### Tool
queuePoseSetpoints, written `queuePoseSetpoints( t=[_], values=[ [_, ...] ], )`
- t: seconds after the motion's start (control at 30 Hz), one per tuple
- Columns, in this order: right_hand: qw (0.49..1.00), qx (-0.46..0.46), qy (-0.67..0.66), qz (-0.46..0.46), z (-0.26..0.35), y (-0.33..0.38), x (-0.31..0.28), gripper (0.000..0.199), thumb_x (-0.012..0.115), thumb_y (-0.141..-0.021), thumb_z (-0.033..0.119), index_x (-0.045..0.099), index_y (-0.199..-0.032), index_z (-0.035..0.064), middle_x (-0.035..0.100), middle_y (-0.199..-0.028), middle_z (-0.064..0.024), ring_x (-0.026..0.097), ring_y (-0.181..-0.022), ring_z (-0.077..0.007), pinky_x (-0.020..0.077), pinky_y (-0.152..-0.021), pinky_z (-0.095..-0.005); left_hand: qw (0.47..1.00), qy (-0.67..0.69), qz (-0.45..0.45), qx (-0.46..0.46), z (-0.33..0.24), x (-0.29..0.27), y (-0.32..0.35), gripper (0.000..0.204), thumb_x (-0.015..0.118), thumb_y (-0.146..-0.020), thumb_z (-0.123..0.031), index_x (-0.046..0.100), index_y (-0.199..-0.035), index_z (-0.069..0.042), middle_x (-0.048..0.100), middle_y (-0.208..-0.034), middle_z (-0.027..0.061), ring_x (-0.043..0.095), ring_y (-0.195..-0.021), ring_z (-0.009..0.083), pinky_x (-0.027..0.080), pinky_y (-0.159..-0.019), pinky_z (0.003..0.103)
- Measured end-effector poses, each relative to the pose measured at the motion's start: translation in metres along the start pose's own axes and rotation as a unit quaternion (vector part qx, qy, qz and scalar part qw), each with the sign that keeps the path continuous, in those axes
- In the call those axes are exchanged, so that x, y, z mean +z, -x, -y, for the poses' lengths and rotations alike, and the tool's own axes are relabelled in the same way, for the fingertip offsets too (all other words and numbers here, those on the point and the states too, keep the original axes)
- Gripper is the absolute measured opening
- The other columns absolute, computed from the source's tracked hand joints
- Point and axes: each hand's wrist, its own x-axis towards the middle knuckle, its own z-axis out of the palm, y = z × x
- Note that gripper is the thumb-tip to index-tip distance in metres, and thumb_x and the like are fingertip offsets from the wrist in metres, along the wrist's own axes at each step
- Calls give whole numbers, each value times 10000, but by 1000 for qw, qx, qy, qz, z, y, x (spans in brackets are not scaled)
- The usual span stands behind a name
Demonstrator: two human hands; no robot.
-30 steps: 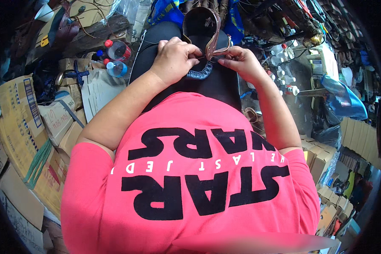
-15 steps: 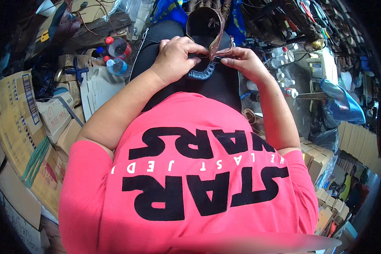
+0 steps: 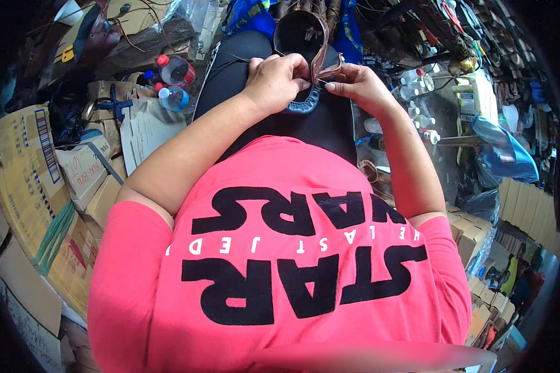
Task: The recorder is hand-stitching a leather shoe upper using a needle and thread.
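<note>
A brown leather shoe upper (image 3: 318,62) rests between my thighs, its wide dark opening away from me. At its near end is a gathered blue-grey rim (image 3: 303,107). My left hand (image 3: 272,82) is closed, with thumb and forefinger pinching the leather edge near the middle. My right hand (image 3: 359,87) is closed too, its thumb and forefinger pinched beside the raised leather flap. A thin thread (image 3: 321,81) runs from the seam to these right fingertips. Another dark strand (image 3: 233,59) trails left from behind my left hand. The fingertips partly hide the seam.
Plastic bottles (image 3: 173,98) stand to the left near stacked cardboard boxes (image 3: 28,168). More small bottles (image 3: 422,119) are on the right, with a blue plastic bag (image 3: 507,149) beyond them. Blue cloth (image 3: 247,18) and a wooden log (image 3: 158,42) lie at the far side.
My left hand has shifted slightly right along the leather edge, closer to the right hand. The right fingertips stay by the seam, and the shoe upper has barely moved.
</note>
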Motion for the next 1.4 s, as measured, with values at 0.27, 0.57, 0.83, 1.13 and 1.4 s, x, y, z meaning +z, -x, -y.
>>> queuePoseSetpoints(
  t=[0.27,0.57,0.83,1.13,1.4],
  values=[
    [991,-16,127,-25,20,-12,10,164,688,-823,46,655,-976,0,665,-921,-18,591,-849,-67,472,-815,-226,997,-64,-19,45,-3,2,-4,173,678,-757,-207,636,-904,-126,669,-798,61,599,-864,271,430,-767,421],
    [997,-9,65,38,17,-31,7,75,709,-793,33,643,-821,12,632,-788,5,573,-744,-65,462,-719,-219,989,-126,40,60,-3,-24,-3,149,652,-768,-201,692,-911,-211,661,-824,31,556,-907,268,377,-802,427],
    [998,-27,-51,22,-1,-16,-17,135,714,-824,108,635,-878,11,590,-834,16,560,-811,-80,441,-762,-214,973,-211,37,82,-1,-30,18,118,570,-811,-123,627,-914,-127,659,-866,47,556,-921,286,364,-789,447],
    [993,-9,110,-48,-4,17,-19,149,730,-816,138,663,-860,12,533,-904,4,521,-851,-95,430,-781,-244,978,-181,94,37,-14,-25,1,202,552,-829,-179,614,-1013,-121,673,-911,80,617,-942,286,405,-804,481],
    [958,-169,176,-151,21,3,-32,167,736,-801,159,681,-863,14,564,-846,-6,540,-753,-87,450,-670,-237,984,-129,84,90,-8,-18,-5,186,541,-820,-159,663,-952,-111,674,-871,130,618,-927,314,431,-804,482]
  ],
)
